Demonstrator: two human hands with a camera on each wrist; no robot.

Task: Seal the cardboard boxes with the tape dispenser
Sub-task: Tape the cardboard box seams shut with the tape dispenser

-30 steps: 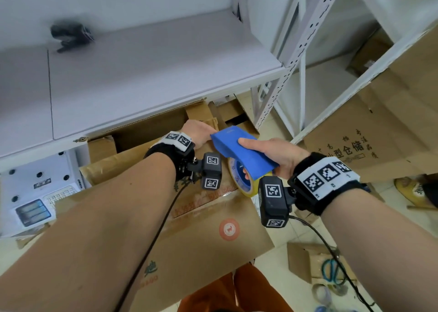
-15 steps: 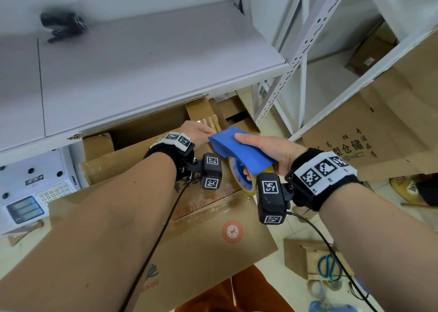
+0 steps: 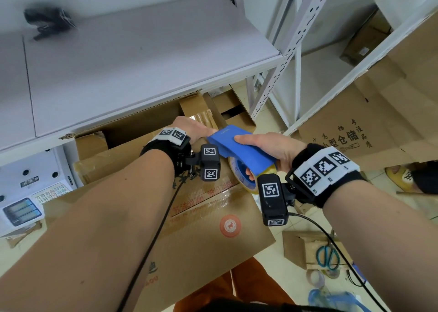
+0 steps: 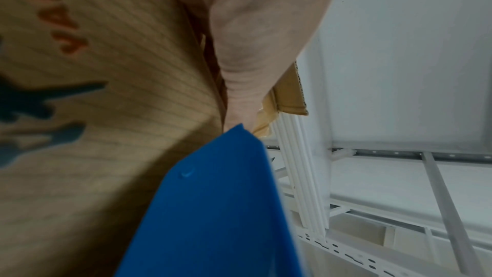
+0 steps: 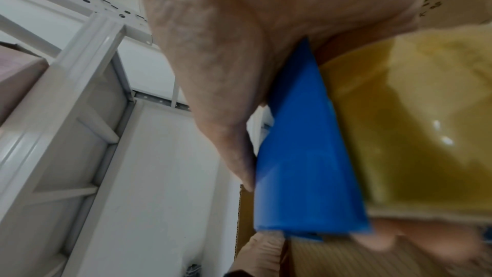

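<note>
now right hand (image 3: 267,145) grips tape dispenser (image 3: 239,148) over box (image 3: 213,228)

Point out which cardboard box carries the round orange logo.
The cardboard box under both forearms, nearest the camera; the flattened carton leaning at right shows only black characters.

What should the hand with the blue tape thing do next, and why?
Probably pull the dispenser back toward the body along the box top. The right hand grips it at the box's far edge, where the left hand presses, and the near stretch ahead of the roll awaits fresh tape.
</note>
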